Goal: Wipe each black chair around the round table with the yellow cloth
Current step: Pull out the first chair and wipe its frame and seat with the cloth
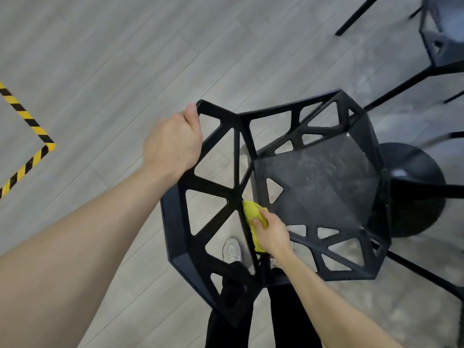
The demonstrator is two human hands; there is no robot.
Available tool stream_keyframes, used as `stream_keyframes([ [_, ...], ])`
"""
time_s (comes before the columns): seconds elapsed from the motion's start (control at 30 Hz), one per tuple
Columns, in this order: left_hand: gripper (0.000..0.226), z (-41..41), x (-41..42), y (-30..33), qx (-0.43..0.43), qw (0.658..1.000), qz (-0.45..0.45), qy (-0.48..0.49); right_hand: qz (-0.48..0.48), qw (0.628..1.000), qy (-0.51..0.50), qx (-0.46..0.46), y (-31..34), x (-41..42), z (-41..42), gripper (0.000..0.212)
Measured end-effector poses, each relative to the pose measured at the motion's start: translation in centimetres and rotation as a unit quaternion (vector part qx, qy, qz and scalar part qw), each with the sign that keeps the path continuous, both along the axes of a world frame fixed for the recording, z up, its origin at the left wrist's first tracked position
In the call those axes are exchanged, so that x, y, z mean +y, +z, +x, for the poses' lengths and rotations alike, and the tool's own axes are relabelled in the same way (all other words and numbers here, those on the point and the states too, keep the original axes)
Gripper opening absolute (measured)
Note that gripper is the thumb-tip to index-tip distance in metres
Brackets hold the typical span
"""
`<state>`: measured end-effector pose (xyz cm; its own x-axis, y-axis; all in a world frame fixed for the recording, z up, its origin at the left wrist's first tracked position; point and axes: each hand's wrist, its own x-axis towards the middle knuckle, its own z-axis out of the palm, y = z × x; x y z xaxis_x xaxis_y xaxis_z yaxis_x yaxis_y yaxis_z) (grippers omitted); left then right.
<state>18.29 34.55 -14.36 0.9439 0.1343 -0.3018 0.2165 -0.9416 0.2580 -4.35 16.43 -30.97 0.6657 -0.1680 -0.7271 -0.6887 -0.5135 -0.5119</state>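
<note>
A black chair (319,189) with a cut-out geometric shell stands right below me, its dusty seat in the middle of the view. My left hand (173,144) grips the top edge of the chair's backrest at the upper left. My right hand (272,233) holds the yellow cloth (252,217) and presses it against the inner face of the backrest, low near the seat. Part of the cloth is hidden under my fingers.
A second black chair (444,38) stands at the top right, its legs reaching toward the first. A round black table base (414,189) sits on the floor right of the seat. Yellow-black floor tape (27,146) runs at the left. My shoe (232,249) shows through the backrest.
</note>
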Motion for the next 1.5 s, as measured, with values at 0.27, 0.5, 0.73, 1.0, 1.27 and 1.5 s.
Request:
stream_keyframes([
  [0.27, 0.042, 0.5, 0.1, -0.5, -0.003, 1.000, 0.017, -0.023, 0.094, 0.988, -0.069, -0.101, 1.7, 3.9, 4.0, 0.047],
  [0.5, 0.052, -0.4, -0.7, 1.3, -0.036, 0.998, -0.011, -0.043, 0.039, 0.998, -0.006, 0.057, 5.6, -1.5, -4.2, 0.049],
  [0.73, 0.054, -12.5, 2.0, 3.1, -0.133, 0.979, -0.154, -0.025, 0.016, 0.999, 0.042, -0.017, 4.6, 2.7, 1.8, 0.053],
  [1.0, 0.055, -27.0, -3.5, 1.4, -0.146, 0.908, -0.305, 0.249, 0.008, 0.992, 0.122, 0.043, 7.7, -7.1, -6.4, 0.043],
  [1.27, 0.061, -25.9, -2.2, -2.9, -0.242, 0.904, -0.221, 0.273, 0.082, 0.979, 0.154, -0.102, 10.2, -2.0, -11.2, 0.047],
  [1.5, 0.058, -26.0, -2.7, -2.0, -0.253, 0.908, -0.204, 0.264, 0.041, 0.990, 0.019, -0.134, 9.8, 1.5, -12.0, 0.047],
])
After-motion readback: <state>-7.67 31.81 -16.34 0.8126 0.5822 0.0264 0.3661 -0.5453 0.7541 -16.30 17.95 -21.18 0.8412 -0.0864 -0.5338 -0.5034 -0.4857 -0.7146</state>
